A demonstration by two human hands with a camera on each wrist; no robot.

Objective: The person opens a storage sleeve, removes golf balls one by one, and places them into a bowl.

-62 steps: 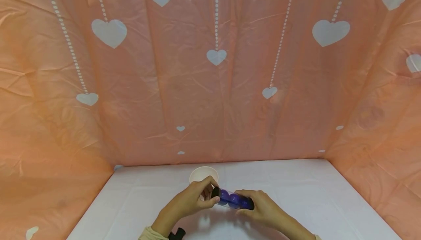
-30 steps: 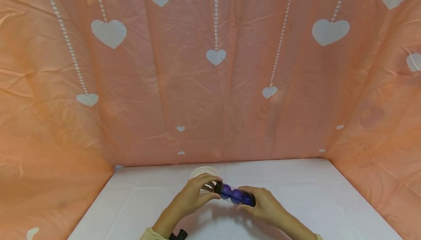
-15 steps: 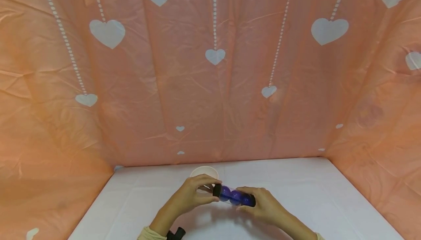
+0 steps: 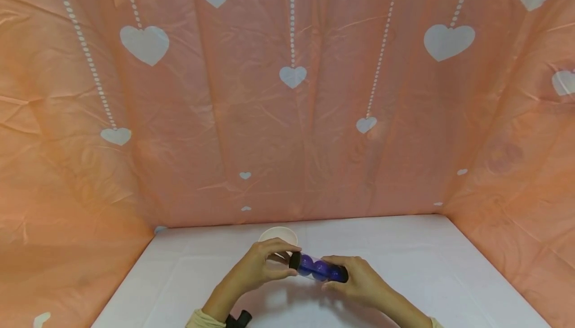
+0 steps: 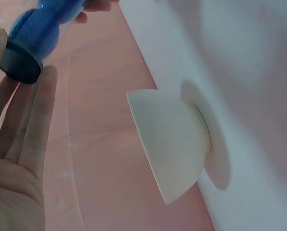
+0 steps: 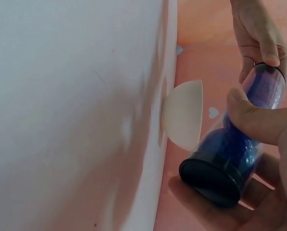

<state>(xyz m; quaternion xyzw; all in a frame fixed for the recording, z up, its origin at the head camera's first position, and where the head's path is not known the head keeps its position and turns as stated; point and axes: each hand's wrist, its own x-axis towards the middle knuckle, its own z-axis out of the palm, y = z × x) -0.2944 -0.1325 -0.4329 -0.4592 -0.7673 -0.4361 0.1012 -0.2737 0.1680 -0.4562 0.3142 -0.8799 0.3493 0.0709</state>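
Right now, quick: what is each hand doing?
Left hand: fingertips pinch the black cap of the clear tube of blue balls.
Right hand: grips the tube's other end.

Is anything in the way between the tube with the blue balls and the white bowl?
Only fingers. The left hand pinches the black cap at the end of the tube that points toward the white bowl, so those fingers sit between them. The right hand holds the other end. Nothing else visible is in between.
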